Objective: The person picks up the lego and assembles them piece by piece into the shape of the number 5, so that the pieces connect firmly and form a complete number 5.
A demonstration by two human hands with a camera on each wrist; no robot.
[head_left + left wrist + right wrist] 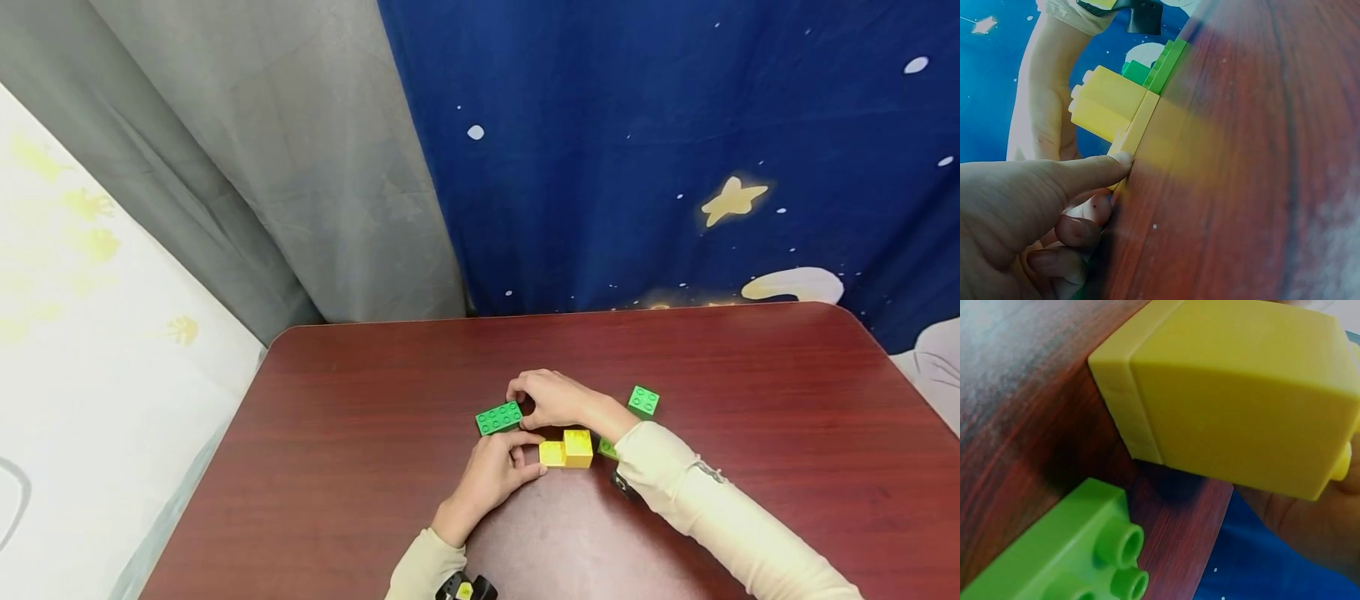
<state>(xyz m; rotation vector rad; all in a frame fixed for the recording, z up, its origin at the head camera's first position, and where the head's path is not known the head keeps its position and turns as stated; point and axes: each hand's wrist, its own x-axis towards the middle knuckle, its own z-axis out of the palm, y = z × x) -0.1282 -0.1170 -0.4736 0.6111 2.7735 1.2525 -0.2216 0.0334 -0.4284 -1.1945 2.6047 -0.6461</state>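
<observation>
A thin yellow brick [552, 454] lies on the table with a tall yellow block [578, 448] standing on its right part. My left hand [487, 475] pinches the thin brick's left end; in the left wrist view its thumb [1100, 170] presses along the near edge. Just beyond, my right hand [557, 400] holds the right end of a green eight-stud brick [498, 418] between thumb and fingers. The right wrist view shows the tall yellow block [1241, 406] close up, hiding most of that hand.
A lime-green brick [608, 448] lies right of the yellow bricks, partly under the right forearm. Farther right and back sits a green four-stud brick [643, 400]. The dark red table [360, 433] ends at curtains behind, with a pale printed surface [112, 333] at left.
</observation>
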